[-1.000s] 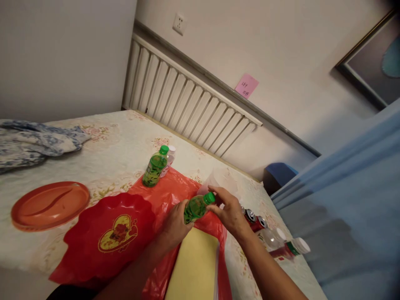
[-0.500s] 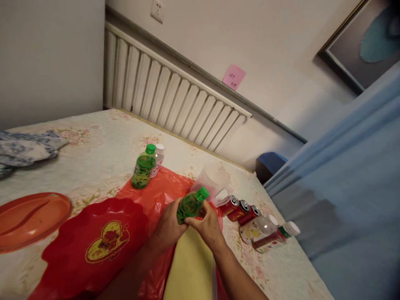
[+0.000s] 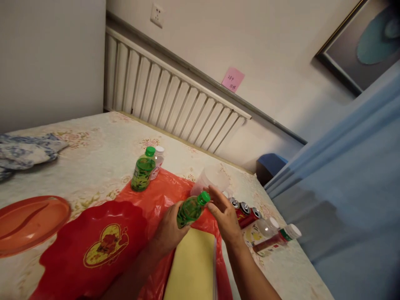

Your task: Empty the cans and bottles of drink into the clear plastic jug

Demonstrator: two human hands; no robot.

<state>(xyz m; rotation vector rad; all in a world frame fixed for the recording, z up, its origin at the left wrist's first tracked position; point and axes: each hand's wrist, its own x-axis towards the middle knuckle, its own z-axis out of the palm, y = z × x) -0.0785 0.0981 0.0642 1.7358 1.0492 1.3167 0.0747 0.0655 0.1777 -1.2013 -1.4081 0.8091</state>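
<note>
My left hand (image 3: 171, 230) is wrapped round a green plastic bottle (image 3: 190, 209), which tilts to the right with its green cap (image 3: 204, 197) on. Close beside that cap is my right hand (image 3: 225, 214), its fingers spread and holding nothing. Beneath the bottle lies a yellow notebook or folder (image 3: 193, 262) on a red plastic bag (image 3: 162, 187). Behind my right hand stands a translucent pitcher (image 3: 208, 179), partly hidden by it.
Another green bottle (image 3: 143, 173) and a white-capped bottle (image 3: 158, 157) stand behind the bag. Red cans (image 3: 250, 218), a clear bottle (image 3: 261, 230) and a dark-red drink bottle (image 3: 276, 241) line the right. At left are a scalloped red tray (image 3: 71, 250), an orange dish (image 3: 34, 233) and patterned cloth (image 3: 28, 154).
My right hand has let go of the bottle and moved right and slightly up, its fingers opening by the cap. My left hand still holds the bottle.
</note>
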